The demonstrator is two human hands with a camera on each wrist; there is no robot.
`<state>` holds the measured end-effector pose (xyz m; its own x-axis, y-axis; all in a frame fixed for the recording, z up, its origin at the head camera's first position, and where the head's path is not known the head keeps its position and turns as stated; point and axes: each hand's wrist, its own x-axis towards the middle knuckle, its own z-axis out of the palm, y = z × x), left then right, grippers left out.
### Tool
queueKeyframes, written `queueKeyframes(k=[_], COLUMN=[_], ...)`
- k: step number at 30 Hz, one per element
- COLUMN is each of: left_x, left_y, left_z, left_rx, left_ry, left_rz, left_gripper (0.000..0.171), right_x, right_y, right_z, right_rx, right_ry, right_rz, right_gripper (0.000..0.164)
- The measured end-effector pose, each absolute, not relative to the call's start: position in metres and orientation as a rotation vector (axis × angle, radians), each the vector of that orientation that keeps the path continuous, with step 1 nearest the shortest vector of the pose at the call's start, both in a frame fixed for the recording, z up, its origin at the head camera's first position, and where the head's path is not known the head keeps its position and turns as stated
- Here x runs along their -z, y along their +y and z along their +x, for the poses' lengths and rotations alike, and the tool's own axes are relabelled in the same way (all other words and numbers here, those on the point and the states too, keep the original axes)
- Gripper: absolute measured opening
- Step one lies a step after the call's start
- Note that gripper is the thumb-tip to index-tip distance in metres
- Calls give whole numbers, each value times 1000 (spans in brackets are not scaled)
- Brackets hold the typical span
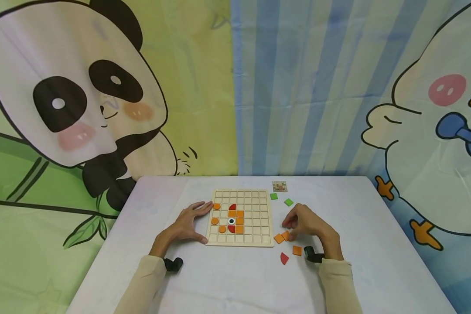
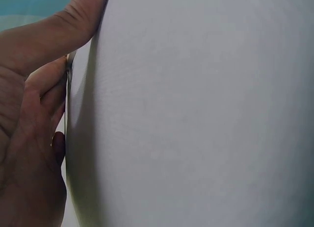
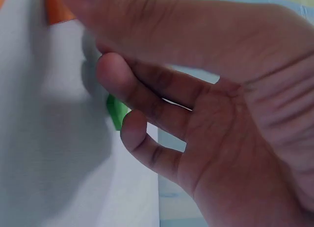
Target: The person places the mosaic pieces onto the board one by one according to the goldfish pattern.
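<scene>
A square wooden grid board [image 1: 255, 218] lies on the table. On its left half sit orange round pieces [image 1: 215, 221], orange squares [image 1: 240, 214], red quarter-circle pieces [image 1: 232, 207] and a white tile with an eye [image 1: 231, 221]. My left hand [image 1: 186, 224] rests along the board's left edge, thumb and fingers spread. To the right of the board, my right hand [image 1: 308, 222] is low over the table, fingers loosely bent. Its thumb is at a loose orange square [image 1: 285, 235], which lies against another orange square [image 1: 279, 238]. In the right wrist view the thumb partly covers an orange piece [image 3: 59, 9].
Nearer the front are one more orange square [image 1: 297, 250] and a red quarter-circle [image 1: 284, 258]. Two green squares [image 1: 274, 196] lie right of the board's far corner, below a small patterned card [image 1: 279, 186]. Printed curtains hang behind the white table [image 1: 235, 283].
</scene>
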<state>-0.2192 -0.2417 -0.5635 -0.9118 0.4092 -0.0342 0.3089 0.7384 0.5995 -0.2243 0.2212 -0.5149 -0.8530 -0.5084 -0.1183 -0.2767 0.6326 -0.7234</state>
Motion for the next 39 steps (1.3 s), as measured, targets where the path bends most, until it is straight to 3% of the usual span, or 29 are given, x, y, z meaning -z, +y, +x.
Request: queueKeyframes(k=[26,39], left_x=[568,565], left_y=[-243,-243], left_z=[-222,-221], left_rx=[-901,-871], left_ry=[2771,2792], left_rz=[587,580], left_gripper=[132,132], right_x=[522,530], right_y=[229,182], right_z=[-218,-218], right_rx=[1075,1132], right_ry=[2590,2660], right_rz=[-658,-799], right_gripper=[22,23])
